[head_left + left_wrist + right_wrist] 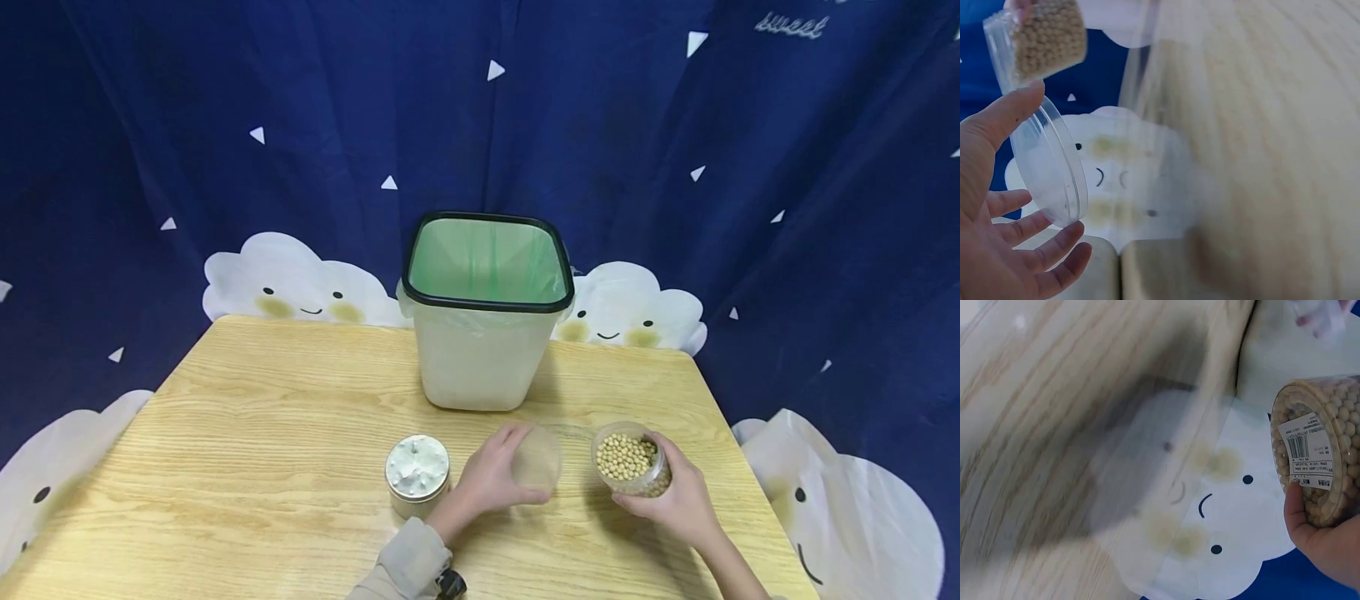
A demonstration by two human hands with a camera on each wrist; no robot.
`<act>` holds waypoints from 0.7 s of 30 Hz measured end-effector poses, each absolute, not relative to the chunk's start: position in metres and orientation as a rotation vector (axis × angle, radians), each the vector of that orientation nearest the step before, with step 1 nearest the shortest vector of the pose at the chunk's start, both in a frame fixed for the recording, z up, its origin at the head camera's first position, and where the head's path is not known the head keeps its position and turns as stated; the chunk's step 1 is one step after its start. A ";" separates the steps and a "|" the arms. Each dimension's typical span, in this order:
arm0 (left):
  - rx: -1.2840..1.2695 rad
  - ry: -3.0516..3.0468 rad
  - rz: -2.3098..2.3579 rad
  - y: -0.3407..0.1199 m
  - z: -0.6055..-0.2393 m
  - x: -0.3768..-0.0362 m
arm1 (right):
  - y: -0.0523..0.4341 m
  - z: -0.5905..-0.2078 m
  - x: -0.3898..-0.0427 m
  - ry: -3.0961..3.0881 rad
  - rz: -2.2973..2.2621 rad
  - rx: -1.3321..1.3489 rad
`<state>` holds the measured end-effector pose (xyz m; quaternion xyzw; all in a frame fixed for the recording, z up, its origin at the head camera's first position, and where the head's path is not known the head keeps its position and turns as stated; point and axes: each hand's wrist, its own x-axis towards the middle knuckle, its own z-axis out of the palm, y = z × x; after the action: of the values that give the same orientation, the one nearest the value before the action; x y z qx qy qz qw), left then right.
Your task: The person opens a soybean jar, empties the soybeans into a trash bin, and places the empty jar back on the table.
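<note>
Bin (480,367): you see translucent white, black rim, green liner.
Backdrop (225,125): navy, white triangles and clouds.
Surface (262,433): light wood grain.
Jar (632,461): clear, beige beans.

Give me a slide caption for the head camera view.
Right hand holds open bean jar; left hand holds its clear lid.

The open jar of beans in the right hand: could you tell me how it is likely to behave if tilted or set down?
The jar of beans is nearly full, so probably heavy for its size. Its lid is off, in the left hand, so tilting would likely spill loose beans. Its smooth round wall, gripped by the right hand, might roll if laid sideways.
</note>
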<state>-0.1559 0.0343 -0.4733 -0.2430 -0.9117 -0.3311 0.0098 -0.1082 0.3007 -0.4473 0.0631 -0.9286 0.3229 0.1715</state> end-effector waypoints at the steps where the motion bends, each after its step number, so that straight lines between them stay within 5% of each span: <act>1: -0.755 -2.855 -1.021 0.034 -0.475 -0.156 | 0.302 -0.446 -0.108 -2.634 0.914 0.170; 21: -0.814 -3.019 -0.822 0.040 -0.494 -0.160 | 0.306 -0.441 -0.106 -2.616 0.897 0.151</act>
<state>-0.1601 0.0398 -0.4939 -0.2516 -0.9328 -0.2541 -0.0459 -0.1065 0.3059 -0.4414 0.0537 -0.9283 0.3183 0.1847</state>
